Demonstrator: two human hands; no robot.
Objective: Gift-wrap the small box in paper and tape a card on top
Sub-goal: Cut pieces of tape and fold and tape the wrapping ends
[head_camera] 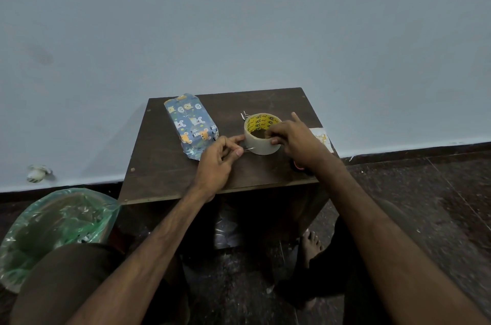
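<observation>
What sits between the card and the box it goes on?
The tape roll, gripped by the right hand, is between card and box; the left hand pinches its tape end there too. Nothing lies on the box top.

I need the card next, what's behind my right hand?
A white card with gold lettering shows beyond the right hand; the hand covers its left part.

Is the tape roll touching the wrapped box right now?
Apart. The head view shows bare tabletop between the wrapped box and the tape roll.
</observation>
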